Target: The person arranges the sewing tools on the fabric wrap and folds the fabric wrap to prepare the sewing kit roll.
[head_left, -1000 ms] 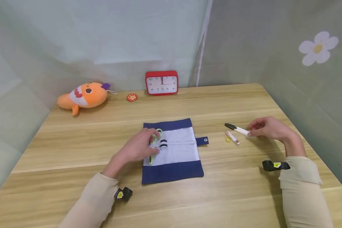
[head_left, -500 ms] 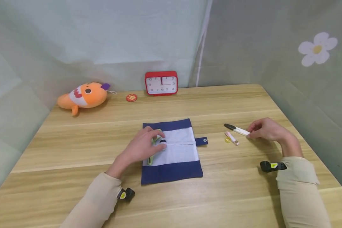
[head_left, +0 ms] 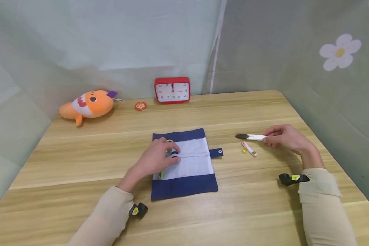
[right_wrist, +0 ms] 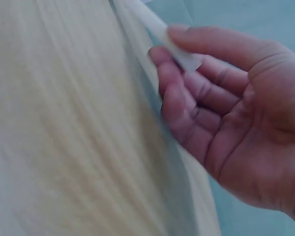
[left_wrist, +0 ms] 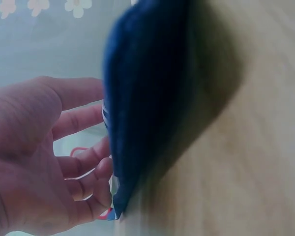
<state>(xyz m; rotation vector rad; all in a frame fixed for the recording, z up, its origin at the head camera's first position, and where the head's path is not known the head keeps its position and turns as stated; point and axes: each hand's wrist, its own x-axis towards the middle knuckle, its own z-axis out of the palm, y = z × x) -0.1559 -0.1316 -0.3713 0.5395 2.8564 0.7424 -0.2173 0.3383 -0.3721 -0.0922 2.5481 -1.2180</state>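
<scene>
An unfolded navy pouch (head_left: 184, 186) with a pale lining lies on the table. Over its left part, the left hand (head_left: 152, 159) pinches small black-and-white rolls (head_left: 174, 153) between thumb and fingers. Green-handled scissors (head_left: 161, 175) lie beneath that hand, mostly hidden by it. In the left wrist view the navy pouch (left_wrist: 142, 88) hides the fingertips. To the right, the right hand (head_left: 284, 138) grips the white end of a black-capped pen (head_left: 252, 137). The right wrist view shows the pen (right_wrist: 160, 29) between thumb and fingers, close over the table.
A pink-and-white strip (head_left: 249, 149) with a metal end and a small yellow round piece (head_left: 244, 150) lie just below the pen. Along the back stand a red clock (head_left: 172, 90), a red round badge (head_left: 140, 106) and an orange plush toy (head_left: 87, 104). The pouch's snap tab (head_left: 216, 152) points right.
The left hand has moved slightly right, and its thumb and fingers have come around the rolls. The right hand has taken hold of the pen and lifted and turned it slightly.
</scene>
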